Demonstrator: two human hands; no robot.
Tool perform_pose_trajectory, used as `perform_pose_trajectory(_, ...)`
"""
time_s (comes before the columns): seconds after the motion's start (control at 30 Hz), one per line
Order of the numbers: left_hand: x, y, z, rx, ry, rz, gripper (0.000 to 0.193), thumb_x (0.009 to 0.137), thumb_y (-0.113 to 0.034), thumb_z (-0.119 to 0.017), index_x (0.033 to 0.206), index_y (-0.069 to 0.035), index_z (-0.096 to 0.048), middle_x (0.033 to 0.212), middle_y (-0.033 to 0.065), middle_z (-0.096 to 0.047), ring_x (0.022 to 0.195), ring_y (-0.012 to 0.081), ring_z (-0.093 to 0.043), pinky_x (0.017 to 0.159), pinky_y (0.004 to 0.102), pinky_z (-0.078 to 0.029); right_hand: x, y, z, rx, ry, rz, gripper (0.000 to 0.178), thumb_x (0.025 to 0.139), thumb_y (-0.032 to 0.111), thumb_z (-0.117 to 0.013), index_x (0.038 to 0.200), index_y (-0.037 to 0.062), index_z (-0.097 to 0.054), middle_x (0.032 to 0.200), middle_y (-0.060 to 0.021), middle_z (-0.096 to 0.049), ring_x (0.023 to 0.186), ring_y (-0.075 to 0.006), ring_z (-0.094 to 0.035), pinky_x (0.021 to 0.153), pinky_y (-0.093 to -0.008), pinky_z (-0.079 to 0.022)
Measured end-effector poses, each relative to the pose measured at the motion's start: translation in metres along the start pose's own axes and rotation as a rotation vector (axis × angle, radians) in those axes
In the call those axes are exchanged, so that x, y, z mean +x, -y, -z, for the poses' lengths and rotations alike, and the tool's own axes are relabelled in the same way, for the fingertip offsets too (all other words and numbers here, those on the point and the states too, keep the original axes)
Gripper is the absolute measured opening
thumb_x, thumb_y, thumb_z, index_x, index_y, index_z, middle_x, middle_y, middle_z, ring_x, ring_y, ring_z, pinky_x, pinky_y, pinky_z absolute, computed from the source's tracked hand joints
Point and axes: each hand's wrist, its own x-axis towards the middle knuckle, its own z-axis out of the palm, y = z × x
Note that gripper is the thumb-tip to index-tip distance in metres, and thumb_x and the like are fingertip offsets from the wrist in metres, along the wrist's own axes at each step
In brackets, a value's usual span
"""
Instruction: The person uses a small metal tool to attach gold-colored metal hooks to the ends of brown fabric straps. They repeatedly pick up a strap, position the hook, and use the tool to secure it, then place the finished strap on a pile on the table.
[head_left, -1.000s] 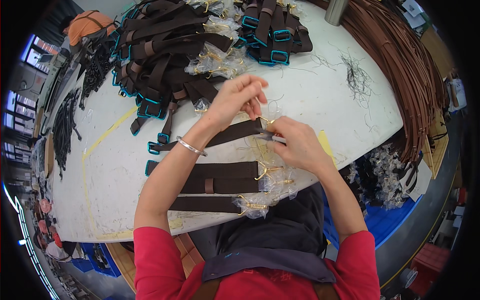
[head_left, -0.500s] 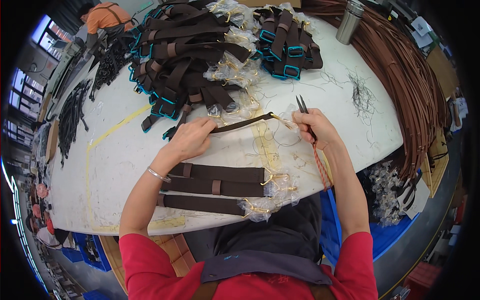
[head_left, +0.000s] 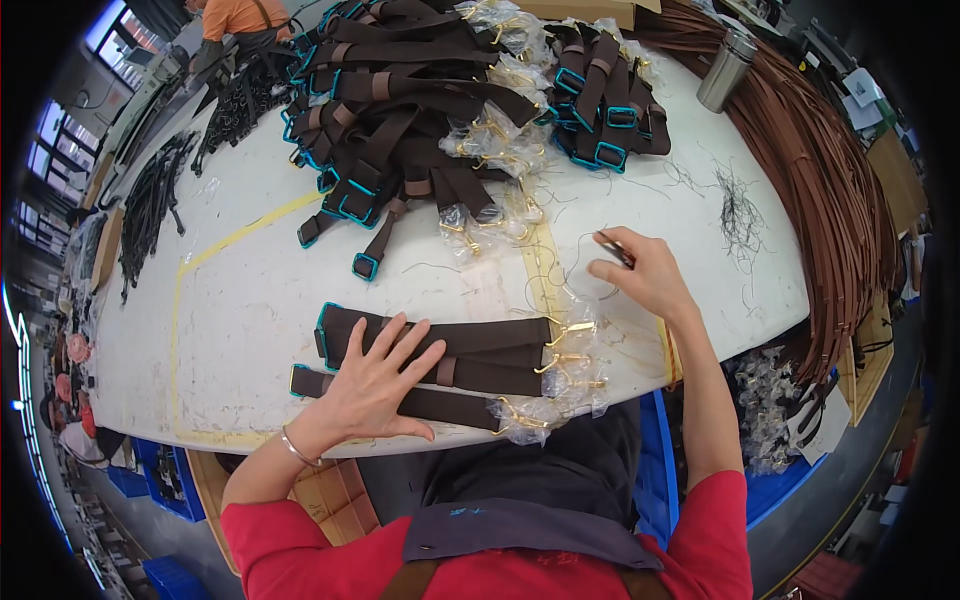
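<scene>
My left hand lies flat with fingers spread on a small group of dark brown webbing straps near the table's front edge. Blue buckles sit at the straps' left ends, and gold hooks wrapped in clear plastic at their right ends. Above and to the right of these hooks, my right hand is closed around dark thread snips, mostly hidden by the fingers. Loose dark threads lie on the table beside that hand.
A big heap of similar straps covers the far middle, with a smaller pile beside it. A steel flask stands at the back right near long brown strips. Tangled thread lies rightward. A person in orange works far left.
The strap my left hand gripped now lies with the others near the front edge, and that hand has opened flat on them. My right hand, still holding the snips, has tilted them down.
</scene>
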Motion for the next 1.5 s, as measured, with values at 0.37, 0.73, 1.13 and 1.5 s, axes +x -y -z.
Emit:
perform_pose_trajectory(0.37, 0.011, -0.012, -0.019, 0.025, -0.139, 0.043, 0.091, 0.063, -0.072, -0.056, 0.133, -0.015, -0.042, 0.14, 0.0158, -0.033, 0.13, 0.0376, -0.026, 0.099, 0.0636, -0.016, 0.027, -0.101, 0.043, -0.791, -0.427, -0.026, 0.024, 0.082, 0.028, -0.06, 0.1, 0.0132, -0.055, 0.068, -0.0101, -0.064, 0.062, -0.0291, -0.063, 0.054, -0.0392, -0.048)
perform_pose_trajectory(0.73, 0.047, -0.029, -0.024, 0.023, -0.173, -0.089, 0.088, 0.07, -0.07, -0.053, 0.132, -0.01, -0.041, 0.136, 0.0174, -0.037, 0.123, 0.0338, -0.036, 0.094, 0.0565, -0.031, 0.039, -0.006, -0.029, -0.446, -0.06, -0.005, 0.054, 0.073, 0.05, -0.064, 0.105, 0.0092, -0.051, 0.07, -0.0135, -0.065, 0.066, -0.0339, -0.063, 0.061, -0.0428, -0.048)
perform_pose_trajectory(1.13, 0.122, 0.061, 0.028, 0.108, -0.673, 0.059, 0.042, 0.068, -0.011, -0.068, 0.106, -0.005, -0.053, 0.107, 0.0111, -0.054, 0.102, 0.0274, -0.049, 0.085, 0.0392, -0.037, 0.038, -0.039, 0.016, -0.187, -0.625, 0.004, 0.012, 0.082, 0.015, -0.06, 0.092, 0.0087, -0.059, 0.068, -0.0135, -0.061, 0.063, -0.0314, -0.061, 0.056, -0.0386, -0.045)
perform_pose_trajectory(1.5, 0.175, 0.134, 0.079, 0.291, -0.83, 0.189, 0.037, 0.068, -0.012, -0.069, 0.099, -0.007, -0.05, 0.089, 0.0081, -0.049, 0.087, 0.0243, -0.05, 0.073, 0.035, -0.038, 0.036, -0.019, -0.042, -0.04, -0.362, 0.166, 0.023, 0.071, 0.006, -0.063, 0.093, 0.0087, -0.059, 0.068, -0.0126, -0.062, 0.062, -0.0308, -0.061, 0.056, -0.0397, -0.046)
